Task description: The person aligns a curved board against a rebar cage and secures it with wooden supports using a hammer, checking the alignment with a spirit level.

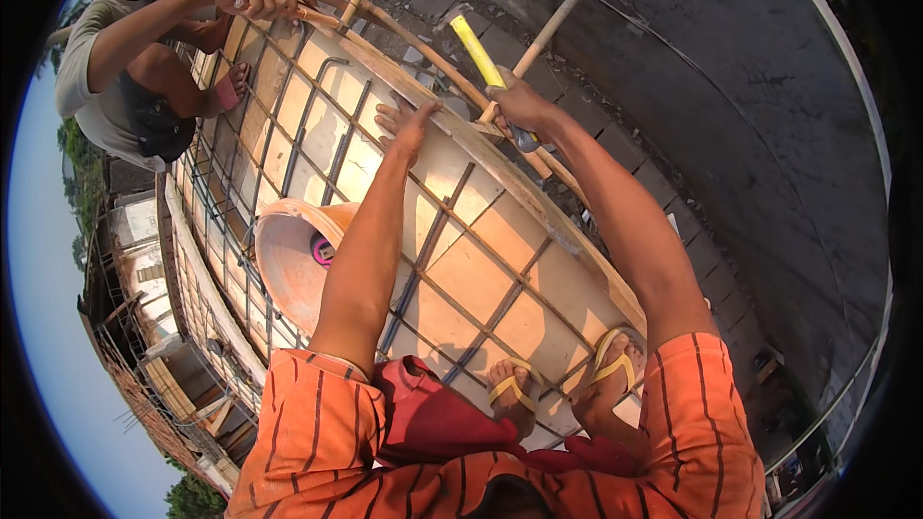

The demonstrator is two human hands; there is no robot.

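Note:
My left hand point(409, 130) rests against the inner side of a long wooden edge board point(519, 187). Its fingers are spread, and the thumb lies near the board's top. Beyond the board, my right hand point(524, 106) is closed around a hammer point(473, 46) with a yellow handle pointing up and away; its grey metal head shows just below my fist. Beside my left forearm, an orange bucket point(288, 264) lies tilted, and a pink and black round thing point(321, 249) shows inside it.
A grid of steel bars point(500, 298) covers the plywood deck point(461, 264) under my feet in yellow sandals. At the upper left a co-worker point(125, 77) crouches, one hand near the board's far end. Wooden poles point(562, 14) stick out past the edge, towards a dark wall point(750, 135).

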